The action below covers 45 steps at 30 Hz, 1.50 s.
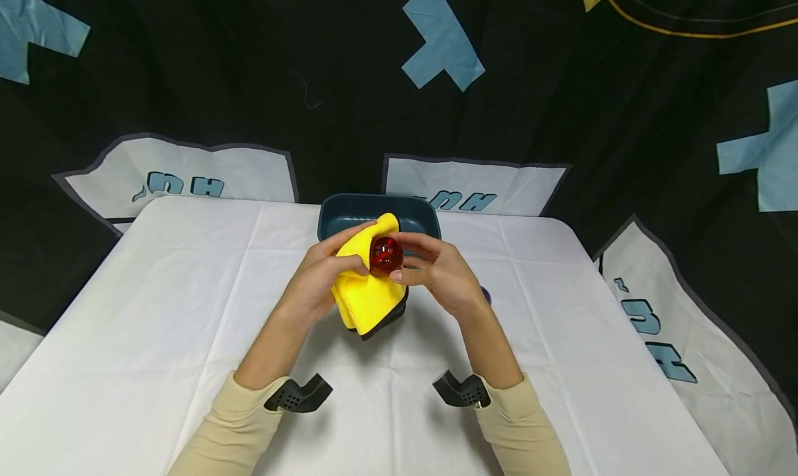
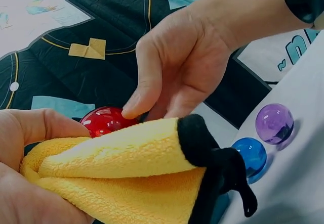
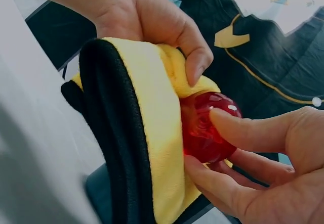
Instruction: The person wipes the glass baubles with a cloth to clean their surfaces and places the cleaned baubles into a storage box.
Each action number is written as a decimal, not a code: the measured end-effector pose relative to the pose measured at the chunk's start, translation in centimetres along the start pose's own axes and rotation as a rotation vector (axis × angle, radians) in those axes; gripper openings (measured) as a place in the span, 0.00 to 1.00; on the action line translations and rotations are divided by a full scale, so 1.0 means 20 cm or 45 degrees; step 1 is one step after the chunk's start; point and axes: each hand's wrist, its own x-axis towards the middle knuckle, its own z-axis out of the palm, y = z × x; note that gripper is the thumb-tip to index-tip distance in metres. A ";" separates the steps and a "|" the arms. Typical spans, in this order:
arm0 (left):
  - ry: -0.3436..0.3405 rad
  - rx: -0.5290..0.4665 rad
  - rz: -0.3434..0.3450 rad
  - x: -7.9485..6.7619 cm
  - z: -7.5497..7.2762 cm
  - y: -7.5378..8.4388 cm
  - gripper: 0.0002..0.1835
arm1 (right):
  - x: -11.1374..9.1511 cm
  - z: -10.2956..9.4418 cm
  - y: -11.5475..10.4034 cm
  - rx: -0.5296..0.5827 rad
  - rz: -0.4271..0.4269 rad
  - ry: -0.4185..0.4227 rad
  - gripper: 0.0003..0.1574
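A clear red ball (image 1: 386, 256) is pinched between the thumb and fingers of my right hand (image 1: 439, 265). My left hand (image 1: 321, 275) grips a yellow cloth (image 1: 368, 303) with a black edge or backing, its thumb on top near the ball. In the right wrist view the ball (image 3: 210, 128) rests against the folded yellow side of the cloth (image 3: 157, 123). The cloth hangs in folds below the hands, its black border (image 2: 195, 140) showing in the left wrist view. Both hands are raised over the table, in front of a dark teal bin.
The dark teal bin (image 1: 333, 216) stands at the far edge of the white-covered table (image 1: 249, 282). A purple ball (image 2: 274, 124) and a blue ball (image 2: 250, 155) appear in the left wrist view. Behind the table hangs a black printed cloth (image 1: 349, 116).
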 end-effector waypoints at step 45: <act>-0.056 -0.065 0.003 0.00 0.00 0.00 0.37 | -0.02 0.03 -0.02 -0.096 -0.067 0.136 0.30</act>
